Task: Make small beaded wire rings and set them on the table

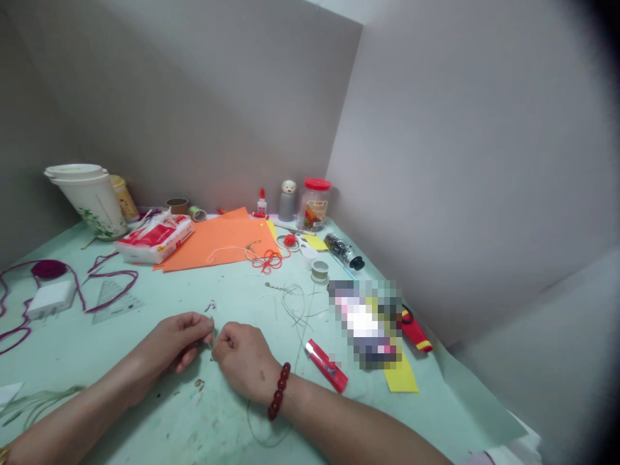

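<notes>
My left hand [181,339] pinches a thin green cord [213,335] between thumb and fingertips, low over the table. Close beside it, my right hand [245,358] is closed on the same short piece; its curled fingers hide part of it. A red bead bracelet circles the right wrist. A thin strand [256,439] trails on the table below that wrist, and loose thin strands [295,307] lie in loops beyond it. Small brown scraps [210,305] are scattered around both hands. To the right of my right wrist lies a red lighter [326,365].
Behind the hands are orange paper sheets [227,239], a tissue pack [157,239], tangled red cord [271,259] and a cord spool [320,271]. A white charger [52,300], clear set square [116,302] and purple yarn [49,268] lie left. A white bin [92,203] and red-lidded jar [314,206] stand farther back.
</notes>
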Demonstrator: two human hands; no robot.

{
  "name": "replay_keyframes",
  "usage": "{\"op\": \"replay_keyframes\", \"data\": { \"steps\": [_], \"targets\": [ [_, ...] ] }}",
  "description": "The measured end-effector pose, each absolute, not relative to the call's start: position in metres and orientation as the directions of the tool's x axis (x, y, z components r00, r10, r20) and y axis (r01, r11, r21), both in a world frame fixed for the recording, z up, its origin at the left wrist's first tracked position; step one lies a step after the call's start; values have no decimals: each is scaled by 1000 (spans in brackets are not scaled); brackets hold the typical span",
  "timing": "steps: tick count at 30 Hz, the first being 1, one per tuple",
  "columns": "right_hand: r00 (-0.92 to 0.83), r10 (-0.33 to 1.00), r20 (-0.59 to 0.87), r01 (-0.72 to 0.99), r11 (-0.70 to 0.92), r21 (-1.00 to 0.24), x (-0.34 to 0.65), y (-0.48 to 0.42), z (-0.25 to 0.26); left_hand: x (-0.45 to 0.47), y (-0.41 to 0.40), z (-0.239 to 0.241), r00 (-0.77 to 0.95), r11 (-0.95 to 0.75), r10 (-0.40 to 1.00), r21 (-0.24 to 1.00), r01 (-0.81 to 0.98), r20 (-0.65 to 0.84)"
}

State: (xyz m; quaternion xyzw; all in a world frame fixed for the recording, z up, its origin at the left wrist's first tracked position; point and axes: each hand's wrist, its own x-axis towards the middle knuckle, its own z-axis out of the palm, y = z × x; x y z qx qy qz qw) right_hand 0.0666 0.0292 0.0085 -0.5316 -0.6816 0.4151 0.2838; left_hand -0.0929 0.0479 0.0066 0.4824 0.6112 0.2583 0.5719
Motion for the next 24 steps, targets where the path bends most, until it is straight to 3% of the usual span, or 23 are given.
{"op": "replay_keyframes", "data": {
  "steps": [20, 24],
  "targets": [
    [-229, 969, -94, 442, 18, -897, 66, 29, 13, -90, 49, 6, 63, 408, 896, 871, 273, -440],
    [-228, 968, -106, 451, 9, -892, 66, 28, 13, -91, 43, 14, 88, 421, 893, 888, 184, -441]
  ]
}}
